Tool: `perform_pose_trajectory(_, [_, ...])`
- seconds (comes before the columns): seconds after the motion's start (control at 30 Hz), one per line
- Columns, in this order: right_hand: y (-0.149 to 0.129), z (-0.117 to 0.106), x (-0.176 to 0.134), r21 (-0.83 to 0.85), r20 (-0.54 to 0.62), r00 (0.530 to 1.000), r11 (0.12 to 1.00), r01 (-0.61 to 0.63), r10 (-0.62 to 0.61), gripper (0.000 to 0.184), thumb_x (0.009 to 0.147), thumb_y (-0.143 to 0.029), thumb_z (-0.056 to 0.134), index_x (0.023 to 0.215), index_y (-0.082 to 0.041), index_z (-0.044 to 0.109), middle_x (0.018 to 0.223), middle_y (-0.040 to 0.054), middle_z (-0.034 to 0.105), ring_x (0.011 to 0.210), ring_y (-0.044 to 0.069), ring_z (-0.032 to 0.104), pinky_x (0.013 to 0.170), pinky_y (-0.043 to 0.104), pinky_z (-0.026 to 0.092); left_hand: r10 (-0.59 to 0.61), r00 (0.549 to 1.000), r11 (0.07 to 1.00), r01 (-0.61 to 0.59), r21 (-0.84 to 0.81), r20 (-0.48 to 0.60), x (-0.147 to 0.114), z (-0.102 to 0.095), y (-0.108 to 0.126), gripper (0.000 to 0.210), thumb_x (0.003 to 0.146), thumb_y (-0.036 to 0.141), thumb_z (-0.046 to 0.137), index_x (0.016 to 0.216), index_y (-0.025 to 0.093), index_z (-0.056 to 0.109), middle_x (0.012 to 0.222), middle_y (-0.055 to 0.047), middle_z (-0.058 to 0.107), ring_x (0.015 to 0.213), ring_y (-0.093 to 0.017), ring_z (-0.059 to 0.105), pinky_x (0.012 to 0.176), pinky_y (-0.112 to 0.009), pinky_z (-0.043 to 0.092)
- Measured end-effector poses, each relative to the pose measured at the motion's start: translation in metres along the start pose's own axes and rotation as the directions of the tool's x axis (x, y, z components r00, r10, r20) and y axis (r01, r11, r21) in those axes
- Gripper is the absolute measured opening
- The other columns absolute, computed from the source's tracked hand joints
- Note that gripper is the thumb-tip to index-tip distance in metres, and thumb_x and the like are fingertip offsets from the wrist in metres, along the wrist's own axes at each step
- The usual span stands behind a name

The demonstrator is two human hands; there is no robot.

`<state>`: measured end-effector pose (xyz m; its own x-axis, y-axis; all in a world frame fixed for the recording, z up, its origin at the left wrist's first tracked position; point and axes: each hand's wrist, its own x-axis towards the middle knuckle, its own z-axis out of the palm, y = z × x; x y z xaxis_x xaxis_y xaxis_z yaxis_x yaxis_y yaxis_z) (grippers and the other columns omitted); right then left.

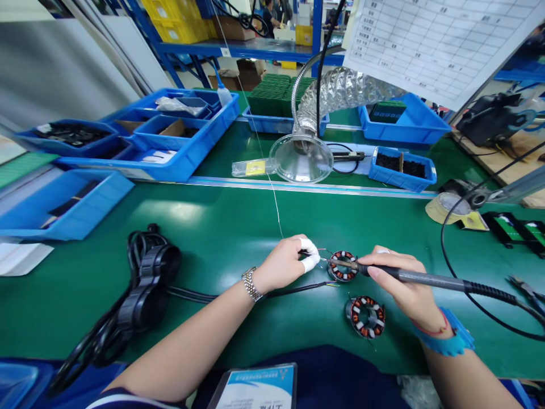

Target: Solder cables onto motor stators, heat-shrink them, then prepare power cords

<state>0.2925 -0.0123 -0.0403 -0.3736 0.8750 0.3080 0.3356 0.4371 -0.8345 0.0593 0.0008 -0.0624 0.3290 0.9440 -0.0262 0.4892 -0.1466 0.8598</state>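
Note:
My right hand (pixel 402 281) grips a soldering iron (pixel 419 277), its tip pointing left across a copper-wound motor stator (pixel 343 267). White finger cots cover the thumb and forefinger of my left hand (pixel 293 258), which pinches thin wires just left of the iron's tip. A strand of solder wire (pixel 276 199) runs down from above to this hand. Whether the tip touches the wires is too small to tell. Nearer to me lies a second stator (pixel 366 317). A black cable (pixel 298 289) with bare coloured ends passes below my left wrist.
Coiled black cables with round housings (pixel 155 272) lie at left. Behind stand blue bins (pixel 170 165), a clear fume hood (pixel 302 162) on a foil duct, and a small parts box (pixel 402 170). Tape (pixel 449 205) and pliers (pixel 528 292) are at right; the iron's cord (pixel 447 244) loops there.

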Motion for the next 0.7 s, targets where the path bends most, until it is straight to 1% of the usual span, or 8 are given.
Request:
perform_pose_trajectory(0.4, [-0.0018,0.0017,0.0026,0.000,0.012,1.000,1.000,0.001,-0.001,0.014,0.079,-0.019,0.056,0.085,-0.021,0.068,0.071,0.0022,0.064,0.066,0.014,0.053,0.061,0.028,0.041,0.054,0.998,0.991,-0.050,0.126,-0.023,-0.0008,-0.0001,0.0054,0.009,0.073,0.014,0.054,0.068,0.016,0.061,0.077,-0.002,0.059,0.070,-0.013,0.055,0.065,-0.024,0.043])
perform_pose_trajectory(0.7, [-0.0021,-0.0008,0.0016,-0.002,-0.012,1.000,1.000,0.004,-0.004,0.014,0.079,-0.021,0.056,0.084,-0.021,0.069,0.068,0.0023,0.064,0.064,0.015,0.054,0.059,0.028,0.042,0.053,0.998,0.989,-0.050,0.139,-0.022,0.0002,0.0002,0.0036,0.009,0.073,0.015,0.054,0.068,0.016,0.061,0.076,-0.002,0.058,0.069,-0.013,0.054,0.064,-0.024,0.042])
